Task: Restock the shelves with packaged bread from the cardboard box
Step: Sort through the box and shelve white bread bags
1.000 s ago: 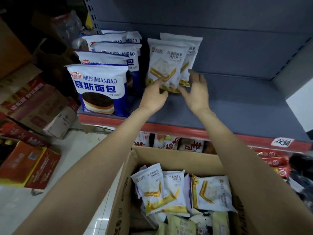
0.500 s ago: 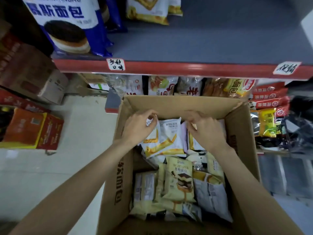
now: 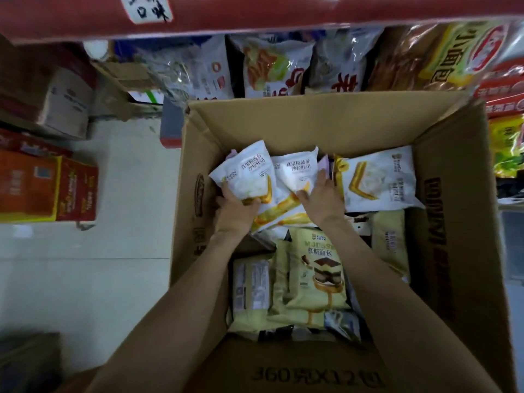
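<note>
An open cardboard box (image 3: pixel 459 251) fills the middle of the view, with several bread packs inside. My left hand (image 3: pixel 236 207) grips the lower edge of a white and yellow bread pack (image 3: pixel 246 171) at the box's far left. My right hand (image 3: pixel 321 198) lies on a second white bread pack (image 3: pixel 295 173) right beside it, fingers wrapped on its lower right edge. A third white pack (image 3: pixel 377 180) lies flat to the right. Yellow mousse bread packs (image 3: pixel 314 268) lie nearer to me in the box.
The red shelf edge (image 3: pixel 283 12) with a handwritten label (image 3: pixel 149 8) runs across the top. Below it, a lower shelf holds bagged bread and snacks (image 3: pixel 272 66). Orange and red cartons (image 3: pixel 48 188) and brown boxes (image 3: pixel 68 103) stand on the pale floor at left.
Both hands came down from the packs on the upper shelf into the box and closed on two white packs. My view tilted down over the box.
</note>
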Demonstrator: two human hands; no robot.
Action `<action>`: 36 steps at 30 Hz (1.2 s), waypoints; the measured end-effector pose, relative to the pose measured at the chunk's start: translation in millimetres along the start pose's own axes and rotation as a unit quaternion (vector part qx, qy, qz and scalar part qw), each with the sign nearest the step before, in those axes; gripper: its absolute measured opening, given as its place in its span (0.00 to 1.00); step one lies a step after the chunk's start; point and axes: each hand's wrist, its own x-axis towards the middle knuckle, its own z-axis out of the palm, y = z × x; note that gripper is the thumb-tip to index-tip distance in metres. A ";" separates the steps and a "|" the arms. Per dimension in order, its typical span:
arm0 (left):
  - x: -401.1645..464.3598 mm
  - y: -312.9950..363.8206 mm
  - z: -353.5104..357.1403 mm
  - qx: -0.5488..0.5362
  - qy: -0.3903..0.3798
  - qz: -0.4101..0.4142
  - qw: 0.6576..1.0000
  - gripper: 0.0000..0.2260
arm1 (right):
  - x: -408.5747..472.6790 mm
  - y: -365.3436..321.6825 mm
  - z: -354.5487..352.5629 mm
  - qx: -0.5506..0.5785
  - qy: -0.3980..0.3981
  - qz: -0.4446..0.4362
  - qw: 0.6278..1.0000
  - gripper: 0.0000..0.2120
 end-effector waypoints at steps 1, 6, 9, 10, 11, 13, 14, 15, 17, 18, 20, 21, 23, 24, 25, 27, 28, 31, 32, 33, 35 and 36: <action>-0.7 1.9 4.1 -0.009 0.004 -0.006 1.000 0.41 | 3.7 -0.7 3.4 0.004 0.003 0.008 1.000 0.36; -8.4 3.3 15.8 -0.187 0.059 0.071 0.978 0.43 | 12.4 -1.7 4.8 0.092 -0.004 0.026 0.995 0.27; -3.5 -6.5 18.4 -0.304 0.040 0.126 0.944 0.43 | 1.1 0.4 1.5 0.179 0.017 0.037 0.983 0.26; -3.7 -4.8 16.9 -0.323 0.016 0.098 0.941 0.43 | -4.9 1.6 -0.6 0.202 0.031 0.037 0.978 0.24; -4.4 -1.6 14.8 -0.330 -0.005 0.069 0.941 0.41 | -11.3 3.2 -3.2 0.219 0.046 0.034 0.974 0.22; -6.2 3.0 12.7 -0.349 -0.050 0.030 0.935 0.29 | -26.0 7.4 -10.1 0.234 0.081 0.028 0.968 0.22; -9.6 4.8 8.9 -0.362 -0.074 0.024 0.929 0.23 | -34.1 8.9 -15.0 0.230 0.102 0.024 0.967 0.22; -12.3 7.1 3.6 -0.377 -0.092 0.025 0.921 0.19 | -43.1 10.0 -21.9 0.224 0.124 0.021 0.966 0.22; -19.7 13.2 -11.7 -0.405 -0.111 0.035 0.907 0.18 | -61.9 11.8 -38.0 0.219 0.160 0.016 0.962 0.21; -23.7 16.4 -20.2 -0.411 -0.114 0.045 0.904 0.17 | -71.9 12.9 -47.0 0.219 0.175 0.010 0.960 0.20; -33.4 23.8 -39.1 -0.389 -0.104 0.079 0.912 0.17 | -93.3 15.1 -67.6 0.218 0.205 -0.010 0.954 0.21; -40.0 28.2 -50.2 -0.370 -0.091 0.099 0.919 0.17 | -103.7 15.7 -79.2 0.218 0.223 -0.023 0.950 0.23; -55.4 36.7 -73.7 -0.356 -0.066 0.124 0.924 0.15 | -123.6 14.8 -104.8 0.233 0.245 -0.050 0.940 0.27; -63.1 40.7 -85.6 -0.354 -0.052 0.133 0.924 0.14 | -132.4 13.7 -117.8 0.248 0.245 -0.055 0.936 0.28; -72.0 44.4 -97.6 -0.351 -0.036 0.141 0.925 0.13 | -141.9 11.4 -131.5 0.264 0.240 -0.058 0.932 0.28; -91.3 52.5 -121.7 -0.337 -0.008 0.170 0.926 0.13 | -157.5 6.9 -156.9 0.295 0.227 -0.069 0.926 0.26; -101.2 55.5 -133.6 -0.334 0.003 0.186 0.924 0.13 | -164.6 4.1 -169.2 0.314 0.220 -0.077 0.920 0.25; -130.4 63.0 -167.3 -0.345 0.039 0.241 0.906 0.11 | -183.0 -5.6 -203.8 0.378 0.199 -0.103 0.898 0.23; -139.7 66.7 -178.0 -0.352 0.050 0.258 0.899 0.09 | -188.3 -9.9 -215.2 0.395 0.197 -0.110 0.890 0.22; -146.7 72.1 -187.7 -0.356 0.061 0.274 0.891 0.08 | -192.9 -15.1 -226.5 0.417 0.196 -0.114 0.880 0.21; -155.7 89.4 -205.8 -0.365 0.086 0.306 0.875 0.11 | -198.7 -25.4 -246.9 0.462 0.198 -0.121 0.856 0.18; -157.3 100.5 -214.3 -0.365 0.095 0.320 0.869 0.11 | -199.5 -31.0 -256.1 0.478 0.200 -0.127 0.846 0.16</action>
